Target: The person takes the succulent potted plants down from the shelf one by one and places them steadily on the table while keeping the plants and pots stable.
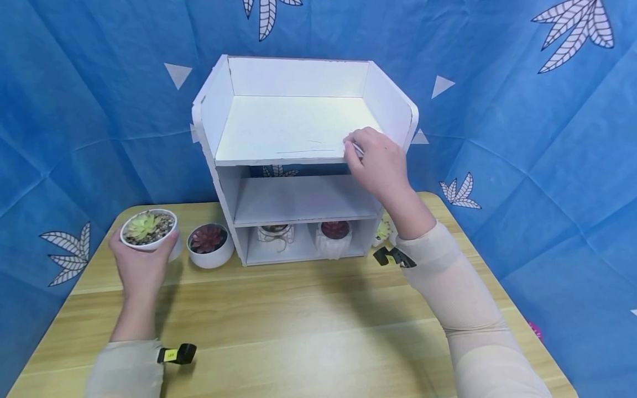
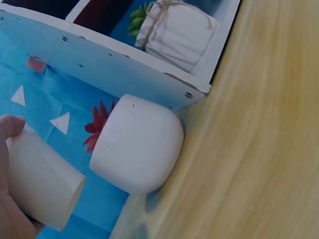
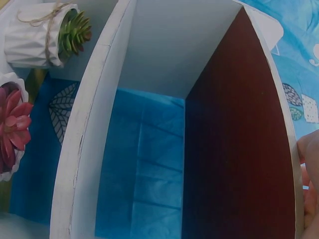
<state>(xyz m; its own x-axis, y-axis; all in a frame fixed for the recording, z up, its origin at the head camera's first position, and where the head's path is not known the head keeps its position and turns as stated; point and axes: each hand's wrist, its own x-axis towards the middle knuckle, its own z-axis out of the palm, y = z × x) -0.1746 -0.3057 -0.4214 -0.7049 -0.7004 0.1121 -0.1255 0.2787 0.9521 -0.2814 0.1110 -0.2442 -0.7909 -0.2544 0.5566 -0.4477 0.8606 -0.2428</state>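
On the left, my left hand (image 1: 141,262) grips a white pot (image 2: 46,179) from the near side. A pale green succulent (image 1: 141,225) grows among pebbles in it, and the left wrist view shows the pot held up off the table. Just right of it, a white pot with a red succulent (image 1: 209,239) stands beside the shelf unit. My right hand (image 1: 379,163) holds the front edge of the top board of the white shelf unit (image 1: 293,124), near its right side. In the right wrist view, fingers (image 3: 310,159) show at that board's edge.
On the bottom shelf stand a white pot tied with twine (image 2: 179,35) and a white pot with a red succulent (image 3: 15,127). A pale green plant (image 1: 383,230) stands beside the unit's right side, partly behind my forearm. A blue patterned cloth (image 1: 99,110) hangs behind the wooden table (image 1: 278,331).
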